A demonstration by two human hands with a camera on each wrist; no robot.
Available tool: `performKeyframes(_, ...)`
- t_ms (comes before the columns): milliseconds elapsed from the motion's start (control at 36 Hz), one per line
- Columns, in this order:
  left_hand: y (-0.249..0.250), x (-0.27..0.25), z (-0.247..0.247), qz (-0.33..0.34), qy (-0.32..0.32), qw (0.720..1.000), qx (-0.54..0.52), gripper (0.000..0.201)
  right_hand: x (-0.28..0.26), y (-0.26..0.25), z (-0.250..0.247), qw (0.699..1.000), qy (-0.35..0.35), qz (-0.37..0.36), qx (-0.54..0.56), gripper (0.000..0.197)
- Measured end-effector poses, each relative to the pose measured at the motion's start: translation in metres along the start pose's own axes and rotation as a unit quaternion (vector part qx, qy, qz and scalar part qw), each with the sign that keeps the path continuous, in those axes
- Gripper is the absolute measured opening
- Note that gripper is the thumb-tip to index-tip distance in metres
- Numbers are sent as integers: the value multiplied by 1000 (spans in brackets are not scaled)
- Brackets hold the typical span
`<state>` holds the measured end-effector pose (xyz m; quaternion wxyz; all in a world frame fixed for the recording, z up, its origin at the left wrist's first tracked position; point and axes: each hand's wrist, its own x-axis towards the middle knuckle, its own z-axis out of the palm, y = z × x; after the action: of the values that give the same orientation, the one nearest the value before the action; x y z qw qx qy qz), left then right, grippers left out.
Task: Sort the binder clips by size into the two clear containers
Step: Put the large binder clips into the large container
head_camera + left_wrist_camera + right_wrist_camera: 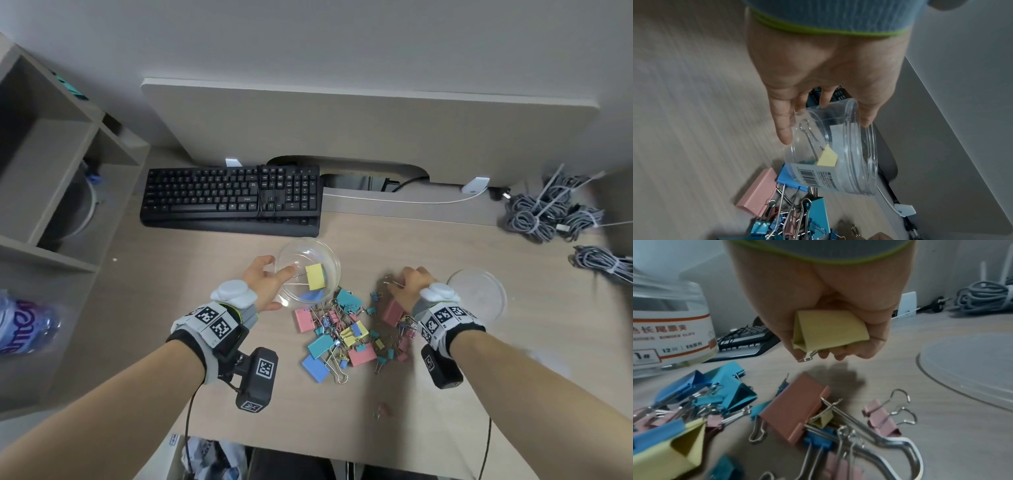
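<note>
Inspection at this moment: the left hand (261,279) has its fingers spread round the near-left wall of the clear round plastic tub (308,270), thumb and fingers against the outside; the left wrist view shows the tub tilted, mouth away from the palm. Inside it lie one large yellow binder clip (315,276) with wire handles and a blue one (310,295) beneath. The right hand (409,286) is closed round a second large yellow binder clip (828,331), fingers curled under it, one wire handle protruding below; the right wrist view shows it held above the desk. The mixed pile of pastel binder clips (342,334), large and small, lies on the wooden desk (513,359) toward its front edge, between the two forearms. A second clear shallow round container (476,297) sits just right of the right hand and looks empty, though its transparency makes that uncertain. A black keyboard (231,195) stands behind the tub, grey cable coils (551,212) at the far right corner. Judgement: sorting has barely begun; the step in hand is carrying a large clip to the tub that already takes large ones. The next move calls for crossing left over the pile without snagging loose handles, then releasing inside the rim while the left hand steadies the tub.
</note>
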<state>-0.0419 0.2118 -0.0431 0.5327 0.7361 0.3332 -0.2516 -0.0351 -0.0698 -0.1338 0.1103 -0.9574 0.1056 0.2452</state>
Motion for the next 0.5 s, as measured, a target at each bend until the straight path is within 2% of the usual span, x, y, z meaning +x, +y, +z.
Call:
performKeyframes(83,-2,1,1,1,-4,1000,5,65,-13,-4,6,999,-23,-25,-12,46)
performKeyframes(167,-2,1,1,0,-14,1000,9,66,-19,0,21,993,-71,-85,-28,71)
performKeyframes(222,-2,2,0,1,-17,1000,11,66,-23,1,27,989,-88,-107,-61,75)
performKeyframes(333,-4,2,-1,4,-13,1000,14,66,-25,3,32,986,-61,-111,-106,52)
performKeyframes(417,-4,1,-1,8,-13,1000,16,67,-24,4,28,993,-49,-84,-63,39)
performKeyframes(500,-4,-1,0,10,-16,1000,14,66,-24,6,13,999,-15,-45,25,25)
